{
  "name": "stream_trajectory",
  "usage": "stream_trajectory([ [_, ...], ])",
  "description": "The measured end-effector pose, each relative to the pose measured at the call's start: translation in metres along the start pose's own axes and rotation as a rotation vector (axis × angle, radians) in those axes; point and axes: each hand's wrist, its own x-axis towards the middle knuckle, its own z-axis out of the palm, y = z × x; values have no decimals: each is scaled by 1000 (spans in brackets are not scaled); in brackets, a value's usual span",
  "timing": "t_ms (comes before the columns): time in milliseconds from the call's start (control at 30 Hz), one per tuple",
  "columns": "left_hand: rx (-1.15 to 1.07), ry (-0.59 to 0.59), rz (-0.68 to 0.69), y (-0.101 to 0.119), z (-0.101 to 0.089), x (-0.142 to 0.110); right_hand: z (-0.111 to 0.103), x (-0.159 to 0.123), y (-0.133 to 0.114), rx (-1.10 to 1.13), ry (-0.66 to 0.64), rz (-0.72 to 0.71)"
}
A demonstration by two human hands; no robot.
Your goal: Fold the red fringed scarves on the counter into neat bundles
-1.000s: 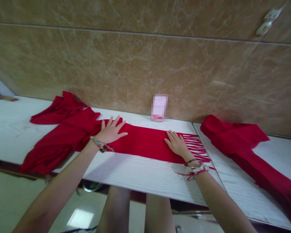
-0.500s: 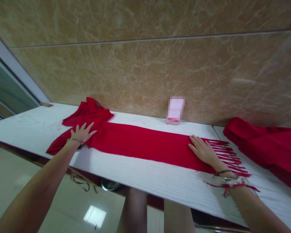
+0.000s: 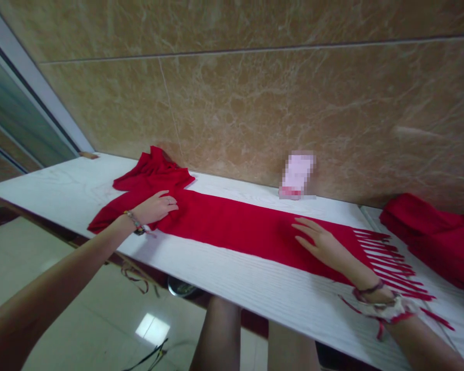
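A red fringed scarf [image 3: 232, 221] lies stretched flat along the white tabletop, its tassels [image 3: 390, 263] spread at the right end. At its left end the cloth turns into a loose, bunched heap [image 3: 152, 172]. My left hand [image 3: 156, 207] is over the cloth beside that heap, palm down, fingers loosely out and holding nothing. Over the scarf's right part is my right hand [image 3: 320, 245], fingers apart and slightly raised; whether it touches the cloth is hard to tell. Both wrists carry bracelets.
A second red cloth [image 3: 436, 242] lies folded at the right. A blurred pink-and-white object [image 3: 297, 174] leans against the marbled wall [image 3: 235, 103]. The white table [image 3: 201, 263] ends close to my legs, and a glass door [image 3: 27, 103] stands at the left.
My left hand slid left along the cloth, then came back slightly right with its fingers drawn closer. My right hand lifted a little and moved inward from the tassels. The view shifted left.
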Motion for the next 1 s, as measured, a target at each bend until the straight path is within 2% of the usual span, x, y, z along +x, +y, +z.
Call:
stream_trajectory([
  [67,37,18,-5,-1,-6,0,-4,17,-38,101,-74,-143],
  [167,65,42,-31,-5,-15,-2,-6,43,-90,165,-126,-268],
  [233,69,38,-27,-6,-23,-6,-3,56,-113,158,-133,-295],
  [300,79,26,-17,-5,-30,-11,2,63,-126,129,-151,-313],
  [400,127,-6,-10,0,-34,-20,11,64,-129,58,-201,-331],
  [533,119,-61,6,10,-23,-29,19,60,-124,41,-201,-314],
  [633,86,-66,-2,14,-14,-33,21,58,-118,161,-132,-227],
  [767,60,1,-31,14,-17,-40,22,54,-110,405,-8,-158],
  [833,24,15,-32,16,-19,-45,24,51,-106,482,-17,-168],
  [1000,8,-34,-4,23,-17,-53,28,47,-103,542,-105,-161],
])
